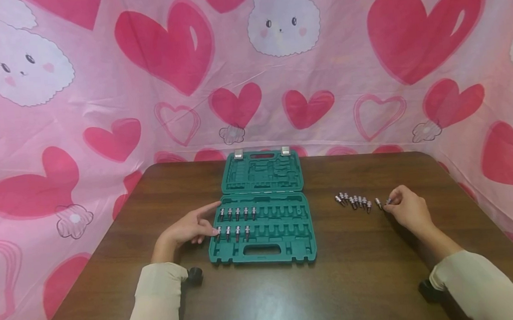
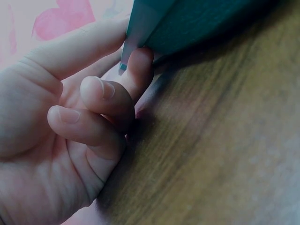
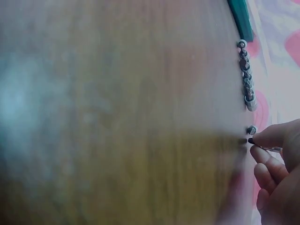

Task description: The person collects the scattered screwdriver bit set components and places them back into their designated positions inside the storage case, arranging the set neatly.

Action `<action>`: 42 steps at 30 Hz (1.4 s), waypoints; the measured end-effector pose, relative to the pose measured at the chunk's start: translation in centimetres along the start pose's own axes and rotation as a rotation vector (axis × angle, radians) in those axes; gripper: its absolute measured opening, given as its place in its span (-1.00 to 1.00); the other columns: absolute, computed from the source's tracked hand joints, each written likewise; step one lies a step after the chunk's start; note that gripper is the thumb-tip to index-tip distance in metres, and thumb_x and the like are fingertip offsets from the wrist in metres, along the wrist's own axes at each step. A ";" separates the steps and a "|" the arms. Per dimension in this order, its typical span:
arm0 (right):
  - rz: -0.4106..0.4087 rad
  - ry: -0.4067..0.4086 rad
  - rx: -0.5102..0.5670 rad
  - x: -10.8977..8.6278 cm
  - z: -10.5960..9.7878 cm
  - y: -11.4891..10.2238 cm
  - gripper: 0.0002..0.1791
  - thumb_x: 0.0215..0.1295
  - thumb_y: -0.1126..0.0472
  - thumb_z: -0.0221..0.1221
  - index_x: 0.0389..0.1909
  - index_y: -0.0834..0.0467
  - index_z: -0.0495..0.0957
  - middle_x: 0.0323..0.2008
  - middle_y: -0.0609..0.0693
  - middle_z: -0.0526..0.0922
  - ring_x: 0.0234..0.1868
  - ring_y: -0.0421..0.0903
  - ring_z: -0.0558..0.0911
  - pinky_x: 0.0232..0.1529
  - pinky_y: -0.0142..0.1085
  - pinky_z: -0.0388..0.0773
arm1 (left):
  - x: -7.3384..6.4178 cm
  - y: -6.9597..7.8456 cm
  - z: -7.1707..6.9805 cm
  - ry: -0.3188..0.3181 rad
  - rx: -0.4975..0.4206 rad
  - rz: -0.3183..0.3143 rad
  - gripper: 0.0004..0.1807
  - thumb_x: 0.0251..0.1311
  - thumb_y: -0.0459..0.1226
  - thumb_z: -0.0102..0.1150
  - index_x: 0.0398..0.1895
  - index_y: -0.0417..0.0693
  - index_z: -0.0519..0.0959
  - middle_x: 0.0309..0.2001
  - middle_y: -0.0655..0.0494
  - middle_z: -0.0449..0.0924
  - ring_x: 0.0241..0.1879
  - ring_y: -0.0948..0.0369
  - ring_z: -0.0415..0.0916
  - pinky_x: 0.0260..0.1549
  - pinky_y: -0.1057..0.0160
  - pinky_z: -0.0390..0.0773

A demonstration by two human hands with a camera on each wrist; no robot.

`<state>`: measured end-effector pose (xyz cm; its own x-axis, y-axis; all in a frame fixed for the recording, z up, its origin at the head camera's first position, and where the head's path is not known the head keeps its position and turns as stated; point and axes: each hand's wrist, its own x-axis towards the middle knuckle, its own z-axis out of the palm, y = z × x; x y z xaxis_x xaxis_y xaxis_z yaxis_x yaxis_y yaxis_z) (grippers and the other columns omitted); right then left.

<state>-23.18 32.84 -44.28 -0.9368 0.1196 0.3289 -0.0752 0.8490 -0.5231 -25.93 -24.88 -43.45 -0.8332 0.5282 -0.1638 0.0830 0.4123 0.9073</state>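
A green plastic tool case (image 1: 264, 261) lies unfolded on the table. Two rows of metal bit sockets (image 1: 238, 212) fill the left side of its lower tray. My left hand (image 1: 189, 226) rests against the case's left edge, index finger stretched to the upper corner and thumb on the rim by a socket. In the left wrist view its other fingers bend loosely beside the green wall (image 2: 187, 23). To the right, my right hand (image 1: 408, 208) pinches a small bit socket (image 3: 272, 149) between thumb and fingertips. Another bit socket (image 1: 378, 203) lies just left of those fingertips.
Several more bit sockets (image 1: 354, 201) lie grouped between the case and my right hand. The case lid (image 1: 260, 155), with two metal latches, leans back behind the tray. A pink heart-printed cloth (image 1: 240, 71) hangs round the brown table (image 1: 268, 305).
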 end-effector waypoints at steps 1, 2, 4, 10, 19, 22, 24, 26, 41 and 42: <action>0.004 0.003 -0.001 0.0 0.0 -0.1 -0.72 -0.02 0.33 0.38 -0.40 0.22 0.42 -0.50 0.06 0.61 -0.44 0.07 0.56 -0.41 -0.12 0.36 | 0.0 0.0 0.0 0.000 0.002 0.000 -0.13 0.23 -0.28 0.28 0.54 0.05 0.04 -0.53 -0.28 0.52 -0.71 0.15 0.35 -0.70 0.34 0.35; 0.007 0.009 -0.001 0.0 0.0 -0.1 -0.72 -0.01 0.33 0.38 -0.40 0.22 0.43 -0.50 0.06 0.61 -0.44 0.07 0.56 -0.41 -0.12 0.35 | 0.0 0.0 0.0 0.002 0.002 -0.003 -0.13 0.23 -0.28 0.28 0.54 0.06 0.04 -0.52 -0.27 0.52 -0.71 0.15 0.35 -0.70 0.35 0.36; 0.010 0.021 0.002 -0.1 0.0 -0.2 -0.73 -0.01 0.33 0.37 -0.39 0.21 0.43 -0.49 0.06 0.61 -0.44 0.05 0.56 -0.41 -0.13 0.35 | 0.0 0.0 0.0 0.003 0.002 -0.004 -0.13 0.23 -0.28 0.28 0.54 0.07 0.04 -0.53 -0.26 0.52 -0.71 0.15 0.35 -0.70 0.35 0.36; -0.002 0.053 0.042 0.0 0.4 -1.2 -0.75 -0.01 0.37 0.32 -0.34 0.19 0.46 -0.48 0.04 0.62 -0.45 -0.04 0.53 -0.42 -0.16 0.34 | 0.0 0.0 0.0 0.001 0.000 -0.003 -0.14 0.24 -0.29 0.26 0.54 0.07 0.04 -0.52 -0.30 0.51 -0.71 0.14 0.35 -0.70 0.34 0.35; -0.062 0.051 0.086 -0.2 1.4 -3.5 -0.74 -0.02 0.38 0.33 -0.31 0.20 0.48 -0.51 0.00 0.63 -0.48 -0.11 0.52 -0.42 -0.18 0.37 | 0.0 -0.1 0.1 0.003 0.001 -0.007 -0.13 0.24 -0.29 0.27 0.54 0.07 0.04 -0.52 -0.30 0.51 -0.70 0.13 0.35 -0.70 0.34 0.36; -0.074 0.052 0.097 -0.2 1.7 -4.1 -0.75 -0.01 0.39 0.33 -0.29 0.21 0.51 -0.52 -0.01 0.62 -0.49 -0.12 0.51 -0.43 -0.20 0.36 | 0.0 -0.1 0.1 0.002 -0.003 -0.010 -0.14 0.24 -0.29 0.27 0.54 0.08 0.04 -0.52 -0.30 0.51 -0.70 0.14 0.35 -0.70 0.34 0.36; -0.076 0.052 0.098 -0.2 1.9 -4.4 -0.75 -0.01 0.40 0.32 -0.28 0.21 0.52 -0.52 -0.01 0.63 -0.49 -0.12 0.51 -0.43 -0.21 0.36 | 0.0 -0.1 0.1 0.004 -0.004 -0.013 -0.13 0.23 -0.29 0.27 0.54 0.08 0.04 -0.52 -0.31 0.51 -0.70 0.14 0.35 -0.70 0.34 0.36; -0.080 0.049 0.110 -0.2 2.1 -4.6 -0.75 0.00 0.41 0.32 -0.27 0.22 0.54 -0.52 -0.01 0.63 -0.48 -0.12 0.52 -0.43 -0.22 0.37 | 0.0 -0.1 0.1 0.007 -0.002 -0.014 -0.13 0.23 -0.29 0.28 0.54 0.08 0.05 -0.52 -0.30 0.51 -0.70 0.15 0.35 -0.69 0.34 0.36; -0.118 0.006 0.165 -0.6 3.5 -6.8 -0.73 0.04 0.42 0.32 -0.19 0.22 0.63 -0.49 -0.01 0.68 -0.45 -0.10 0.57 -0.40 -0.26 0.42 | 0.0 0.1 0.1 0.012 0.005 -0.017 -0.13 0.22 -0.27 0.29 0.54 0.08 0.05 -0.54 -0.28 0.49 -0.71 0.14 0.35 -0.69 0.33 0.37; -0.117 0.003 0.173 -0.6 3.6 -7.0 -0.73 0.04 0.41 0.32 -0.18 0.21 0.63 -0.48 -0.01 0.68 -0.45 -0.10 0.57 -0.40 -0.27 0.42 | 0.0 0.1 0.1 0.012 0.006 -0.015 -0.13 0.23 -0.27 0.29 0.54 0.08 0.05 -0.54 -0.28 0.49 -0.71 0.14 0.34 -0.69 0.33 0.37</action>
<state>-23.33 24.97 -43.64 -0.9171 0.0278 0.3976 -0.2408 0.7562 -0.6084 -25.88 -24.78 -43.42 -0.8407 0.5132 -0.1727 0.0736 0.4242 0.9026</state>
